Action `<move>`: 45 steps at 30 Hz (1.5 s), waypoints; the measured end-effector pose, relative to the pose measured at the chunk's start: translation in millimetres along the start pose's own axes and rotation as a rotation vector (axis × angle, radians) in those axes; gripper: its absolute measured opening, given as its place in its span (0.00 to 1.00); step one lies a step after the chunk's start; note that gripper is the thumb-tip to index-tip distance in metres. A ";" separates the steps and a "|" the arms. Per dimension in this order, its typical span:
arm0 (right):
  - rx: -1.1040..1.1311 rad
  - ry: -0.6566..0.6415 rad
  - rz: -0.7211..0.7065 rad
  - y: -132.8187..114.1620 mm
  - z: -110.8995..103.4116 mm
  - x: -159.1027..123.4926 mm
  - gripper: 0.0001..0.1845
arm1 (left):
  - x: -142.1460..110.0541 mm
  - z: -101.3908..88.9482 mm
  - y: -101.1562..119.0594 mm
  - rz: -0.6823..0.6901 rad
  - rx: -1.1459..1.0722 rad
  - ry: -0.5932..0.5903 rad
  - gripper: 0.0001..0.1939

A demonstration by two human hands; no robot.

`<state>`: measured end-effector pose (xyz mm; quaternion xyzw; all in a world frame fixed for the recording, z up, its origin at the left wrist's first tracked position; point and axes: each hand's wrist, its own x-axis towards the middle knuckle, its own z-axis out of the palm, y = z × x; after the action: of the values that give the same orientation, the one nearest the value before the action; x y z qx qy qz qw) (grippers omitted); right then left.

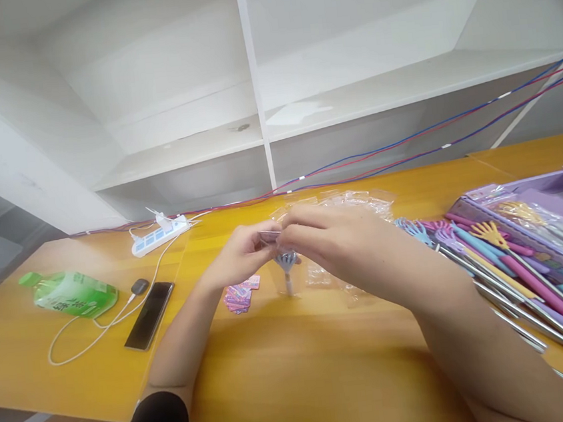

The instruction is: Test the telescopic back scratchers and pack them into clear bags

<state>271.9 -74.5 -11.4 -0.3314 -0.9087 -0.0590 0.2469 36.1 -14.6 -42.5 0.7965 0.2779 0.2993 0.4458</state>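
Note:
At the middle of the table my left hand (246, 248) and my right hand (338, 242) meet, fingertips closed. Between them shows the edge of a small card (270, 236), at the top of a clear plastic bag (280, 283). My left fingers appear to pinch the bag's mouth, and my right fingers are on the card; the exact grip is partly hidden. A back scratcher (287, 263) with a pale blue hand-shaped head is inside the bag, just below my fingers. Beside my left wrist lies a pile of pink and purple cards (240, 297).
More clear bags (356, 203) lie behind my right hand. Several colourful back scratchers (513, 267) spread at the right by a purple box (481, 200). A phone (149, 317), a green bottle (73, 293) and a power strip (161, 236) lie at the left.

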 end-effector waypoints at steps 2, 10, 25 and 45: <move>0.012 -0.001 -0.005 1.3 1.2 -0.3 0.14 | 0.4 -0.2 0.2 0.005 -0.045 -0.009 0.13; 0.060 0.029 -0.029 3.0 2.5 -1.2 0.13 | 1.1 -0.5 2.1 -0.001 -0.081 -0.023 0.12; 0.031 0.041 0.011 -0.7 6.8 2.7 0.13 | -2.6 -5.2 5.9 0.002 0.135 -0.013 0.15; 0.190 -0.026 0.176 5.9 11.0 -7.7 0.09 | -7.0 -11.5 12.6 0.114 0.510 -0.083 0.18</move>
<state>276.2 -71.4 -25.0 -0.3856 -0.8808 0.0534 0.2694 25.3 -18.9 -28.2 0.9091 0.2806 0.2113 0.2240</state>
